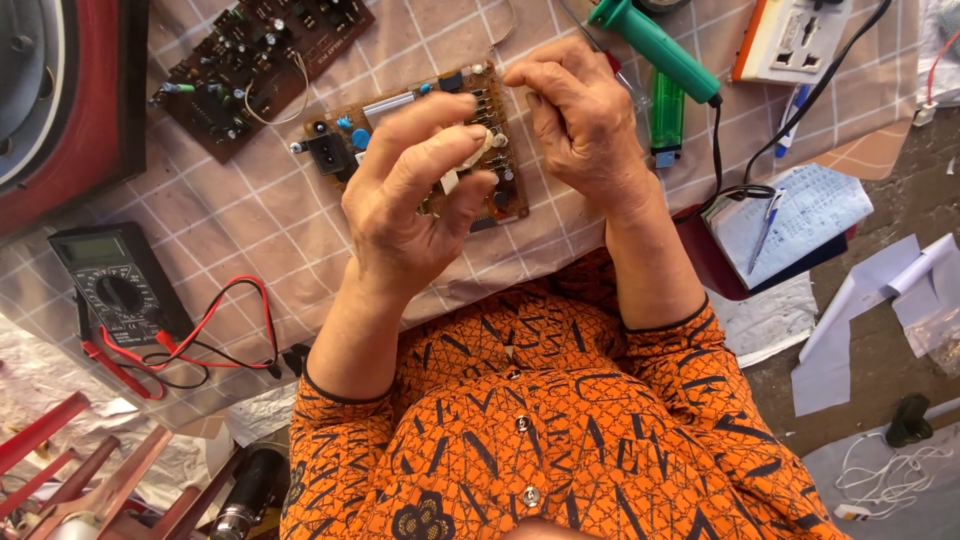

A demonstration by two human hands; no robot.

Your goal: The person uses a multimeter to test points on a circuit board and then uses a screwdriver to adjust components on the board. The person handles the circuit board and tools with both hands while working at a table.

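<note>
Matt brown circuit board (420, 140) on checked cloth (250, 210) (woven, slightly creased); glossy green plastic handle (655, 45)

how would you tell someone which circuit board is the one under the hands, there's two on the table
Start at the checked tablecloth and find the two raised hands at its middle. The brown circuit board lies flat right beneath them, a black socket and blue parts at its left end. The other board, darker, lies apart toward the far left corner.
</note>
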